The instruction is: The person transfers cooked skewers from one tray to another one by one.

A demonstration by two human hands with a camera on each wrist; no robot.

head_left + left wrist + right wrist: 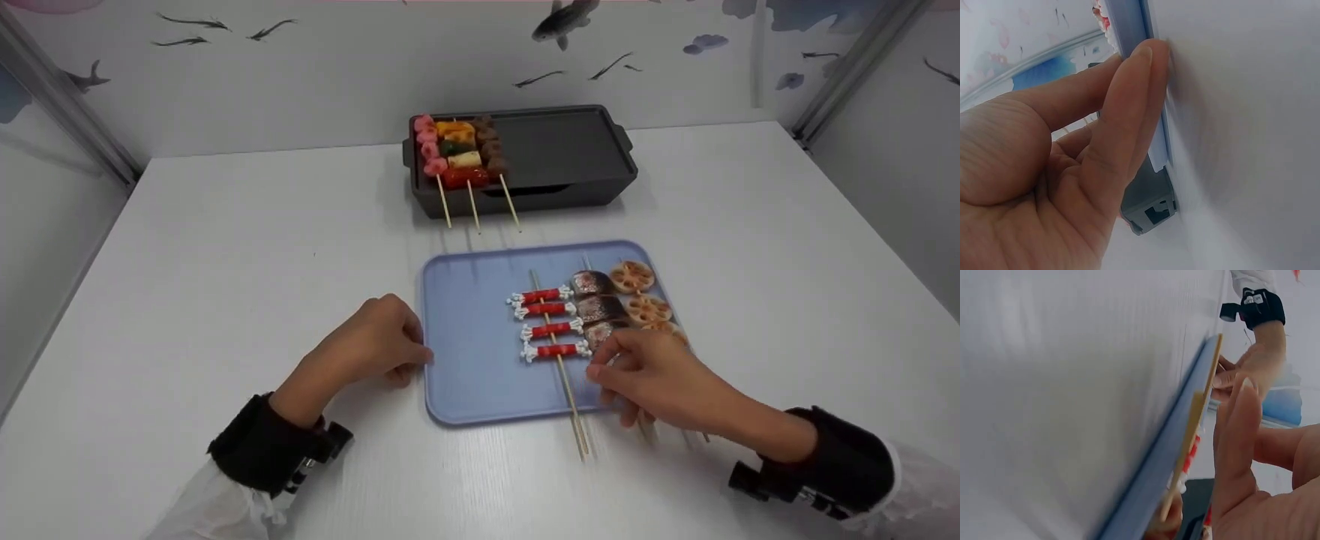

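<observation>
Skewers (553, 330); three on tray (472, 360); three on grill (562, 150)

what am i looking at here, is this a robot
No robot, just a person working bare-handed. The wide picture comes from a camera worn on the head; the other two are each taken from a wrist. On the white table sit a dark grill with three skewers and a blue tray with red-and-white pieces, dark rolls and lotus slices on sticks. The fingers of the left hand pinch the tray's left edge; the right hand is by the sticks, but whether it grips one is unclear.
</observation>
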